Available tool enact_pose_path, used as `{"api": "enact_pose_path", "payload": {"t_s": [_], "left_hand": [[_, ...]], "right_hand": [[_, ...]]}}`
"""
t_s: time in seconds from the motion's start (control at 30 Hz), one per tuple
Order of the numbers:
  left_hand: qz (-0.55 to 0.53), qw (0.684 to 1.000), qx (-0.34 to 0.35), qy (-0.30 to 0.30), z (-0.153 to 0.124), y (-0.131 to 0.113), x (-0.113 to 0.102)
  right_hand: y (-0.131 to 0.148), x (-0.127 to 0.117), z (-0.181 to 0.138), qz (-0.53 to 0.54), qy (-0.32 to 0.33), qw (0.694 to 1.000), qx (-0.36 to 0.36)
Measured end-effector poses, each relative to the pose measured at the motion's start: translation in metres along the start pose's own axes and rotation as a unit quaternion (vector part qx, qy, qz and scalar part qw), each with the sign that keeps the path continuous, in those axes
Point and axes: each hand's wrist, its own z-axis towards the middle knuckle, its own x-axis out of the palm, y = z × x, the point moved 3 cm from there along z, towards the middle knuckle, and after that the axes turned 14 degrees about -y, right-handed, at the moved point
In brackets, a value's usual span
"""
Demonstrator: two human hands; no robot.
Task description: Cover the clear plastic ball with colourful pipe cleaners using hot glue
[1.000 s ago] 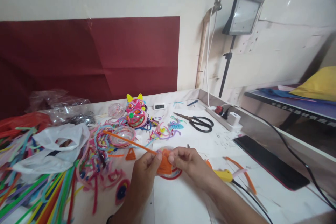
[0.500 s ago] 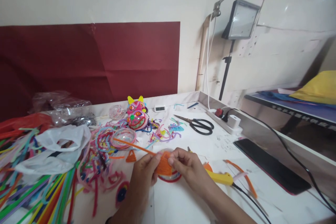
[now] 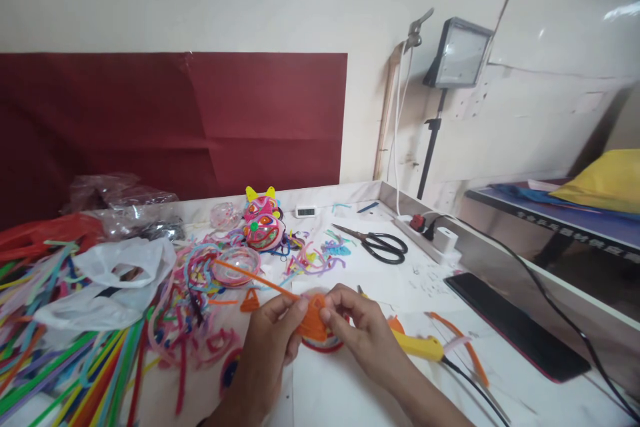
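Observation:
Between my two hands is an orange pipe cleaner [image 3: 313, 321], bent into a compact, roughly triangular shape with a long straight end sticking out to the upper left. My left hand [image 3: 270, 340] pinches its left side, thumb on top. The fingertips of my right hand [image 3: 363, 323] are closed on its right side. Just beneath the hands lies a round piece with a red rim [image 3: 325, 347], mostly hidden. A small orange triangle [image 3: 250, 301] rests on the table left of the hands. To the right is a corded tool with a yellow handle [image 3: 420, 345].
Black-handled scissors [image 3: 385, 247] lie beyond the hands. Colourful decorated masks [image 3: 263, 230] and tangled pipe cleaners [image 3: 195, 287] spread leftward, with a white plastic bag [image 3: 107, 307] over more strips. A dark phone [image 3: 515, 327] and a power strip [image 3: 440, 252] are at right.
The view has tilted slightly, so the scene sits a little lower. The orange shape is turned slightly between my fingers; both hands keep their pinch on it.

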Motion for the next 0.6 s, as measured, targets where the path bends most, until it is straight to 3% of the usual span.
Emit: {"api": "enact_pose_path", "payload": {"t_s": [0.33,0.6], "left_hand": [[0.058,0.997,0.038,-0.023,-0.0019,-0.0009,-0.0004],[0.043,0.998,0.037,0.001,-0.0051,-0.0053,0.0025]], "right_hand": [[-0.0010,0.0051,0.0014,0.053,0.004,0.996,0.071],[-0.0018,0.0017,0.0024,0.066,0.025,0.996,0.052]]}}
